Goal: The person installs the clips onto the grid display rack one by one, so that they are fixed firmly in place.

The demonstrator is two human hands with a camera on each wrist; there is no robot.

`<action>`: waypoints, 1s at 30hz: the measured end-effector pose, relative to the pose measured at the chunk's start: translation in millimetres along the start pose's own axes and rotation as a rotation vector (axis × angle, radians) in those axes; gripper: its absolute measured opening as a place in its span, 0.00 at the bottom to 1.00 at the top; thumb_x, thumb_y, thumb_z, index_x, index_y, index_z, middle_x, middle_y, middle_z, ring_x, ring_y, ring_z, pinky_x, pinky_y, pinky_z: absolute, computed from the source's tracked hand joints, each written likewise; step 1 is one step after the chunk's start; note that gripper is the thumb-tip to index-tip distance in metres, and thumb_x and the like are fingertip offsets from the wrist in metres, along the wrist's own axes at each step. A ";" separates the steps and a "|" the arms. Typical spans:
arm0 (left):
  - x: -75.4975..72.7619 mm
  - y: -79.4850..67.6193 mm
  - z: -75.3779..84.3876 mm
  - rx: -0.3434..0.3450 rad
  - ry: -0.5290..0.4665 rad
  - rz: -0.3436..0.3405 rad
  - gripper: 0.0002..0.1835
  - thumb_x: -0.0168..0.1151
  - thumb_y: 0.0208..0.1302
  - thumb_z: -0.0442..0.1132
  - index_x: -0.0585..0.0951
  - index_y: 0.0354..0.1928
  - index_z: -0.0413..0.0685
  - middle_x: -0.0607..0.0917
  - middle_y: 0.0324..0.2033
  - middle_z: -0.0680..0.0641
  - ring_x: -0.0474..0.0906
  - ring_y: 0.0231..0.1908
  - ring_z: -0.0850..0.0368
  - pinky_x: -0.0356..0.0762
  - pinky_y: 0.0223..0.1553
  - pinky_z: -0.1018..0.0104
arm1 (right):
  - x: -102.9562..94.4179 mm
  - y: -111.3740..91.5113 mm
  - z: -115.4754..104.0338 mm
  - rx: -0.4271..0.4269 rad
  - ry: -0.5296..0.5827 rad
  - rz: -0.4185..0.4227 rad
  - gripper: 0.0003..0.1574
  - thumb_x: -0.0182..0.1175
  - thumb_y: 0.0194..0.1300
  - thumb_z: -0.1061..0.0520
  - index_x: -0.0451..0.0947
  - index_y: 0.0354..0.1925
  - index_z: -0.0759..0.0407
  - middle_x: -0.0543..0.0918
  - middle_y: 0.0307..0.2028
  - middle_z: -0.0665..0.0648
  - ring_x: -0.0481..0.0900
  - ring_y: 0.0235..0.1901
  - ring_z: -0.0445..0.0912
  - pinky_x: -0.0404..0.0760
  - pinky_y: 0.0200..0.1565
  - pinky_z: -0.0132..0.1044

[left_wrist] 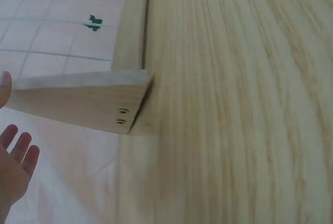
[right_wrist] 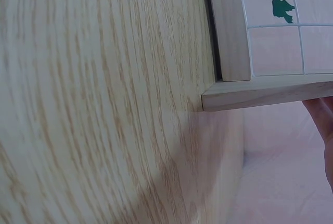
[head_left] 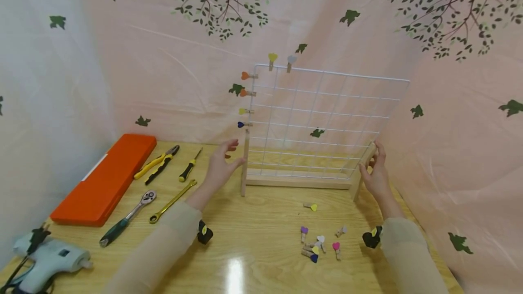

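A white wire grid rack (head_left: 310, 121) stands upright in a wooden frame on the table. My left hand (head_left: 222, 167) is at its left side post (head_left: 244, 162), thumb close to the post and fingers spread apart; the left wrist view shows loose fingers (left_wrist: 23, 151) beside the post. My right hand (head_left: 377, 176) grips the right side post (head_left: 361, 171), thumb in front and fingers at its outer edge. In the right wrist view, part of that hand (right_wrist: 322, 120) meets the post (right_wrist: 260, 94). Small heart clothespins hang on the grid's left edge, like an orange one (head_left: 246, 75), and a yellow one (head_left: 272, 60) on top.
Loose heart clothespins (head_left: 313, 253) lie before the rack. At left are an orange case (head_left: 106, 180), pliers (head_left: 159, 164), a screwdriver (head_left: 189, 169), a ratchet (head_left: 128, 217), a wrench (head_left: 173, 201) and a glue gun (head_left: 53, 257). A patterned curtain (head_left: 184, 80) hangs behind.
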State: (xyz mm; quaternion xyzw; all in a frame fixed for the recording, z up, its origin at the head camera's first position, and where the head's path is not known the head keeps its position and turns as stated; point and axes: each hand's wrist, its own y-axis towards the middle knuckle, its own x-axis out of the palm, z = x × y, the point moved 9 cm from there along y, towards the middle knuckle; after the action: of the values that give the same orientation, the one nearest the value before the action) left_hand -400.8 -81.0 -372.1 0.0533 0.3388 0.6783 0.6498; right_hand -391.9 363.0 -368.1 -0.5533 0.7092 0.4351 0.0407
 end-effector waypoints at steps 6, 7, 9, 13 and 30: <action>22.6 4.5 -13.5 -0.058 -0.048 -0.167 0.42 0.66 0.49 0.44 0.57 0.66 0.56 0.68 0.60 0.47 0.66 0.58 0.50 0.70 0.51 0.52 | -1.1 0.1 0.2 0.006 0.019 0.008 0.47 0.52 0.59 0.69 0.38 0.66 0.49 0.66 0.54 0.71 0.71 0.36 0.54 0.71 0.25 0.20; 24.1 4.5 -11.3 -0.063 -0.073 -0.192 0.43 0.66 0.49 0.43 0.56 0.66 0.56 0.67 0.61 0.46 0.65 0.58 0.48 0.69 0.52 0.51 | -0.9 0.4 0.2 0.009 0.018 0.010 0.47 0.52 0.60 0.69 0.38 0.66 0.48 0.66 0.54 0.70 0.71 0.36 0.52 0.71 0.25 0.20; 25.0 4.2 -5.6 -0.077 -0.137 -0.226 0.42 0.65 0.51 0.40 0.55 0.67 0.56 0.65 0.61 0.43 0.63 0.59 0.45 0.67 0.53 0.47 | -0.3 1.3 0.0 0.010 0.022 0.012 0.46 0.52 0.60 0.69 0.38 0.66 0.47 0.67 0.53 0.70 0.70 0.35 0.49 0.72 0.26 0.20; 24.8 2.7 5.9 -0.103 -0.212 -0.274 0.40 0.63 0.53 0.34 0.55 0.67 0.51 0.63 0.62 0.39 0.61 0.60 0.41 0.66 0.53 0.45 | 0.0 1.5 0.1 0.012 0.022 0.015 0.46 0.51 0.60 0.68 0.38 0.66 0.46 0.68 0.51 0.68 0.69 0.33 0.44 0.72 0.26 0.20; 29.7 -1.5 -2.7 -0.104 -0.224 -0.283 0.39 0.62 0.55 0.34 0.54 0.67 0.50 0.59 0.64 0.41 0.58 0.61 0.41 0.73 0.47 0.49 | -6.1 -4.9 -31.9 -0.042 0.060 -0.008 0.45 0.51 0.59 0.73 0.38 0.65 0.57 0.62 0.53 0.75 0.69 0.39 0.64 0.74 0.28 0.22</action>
State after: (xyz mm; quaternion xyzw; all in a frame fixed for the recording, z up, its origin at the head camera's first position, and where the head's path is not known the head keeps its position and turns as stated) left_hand -405.4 -55.0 -386.0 0.0466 0.2328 0.5865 0.7743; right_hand -372.0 346.4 -347.9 -0.5698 0.6985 0.4329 0.0096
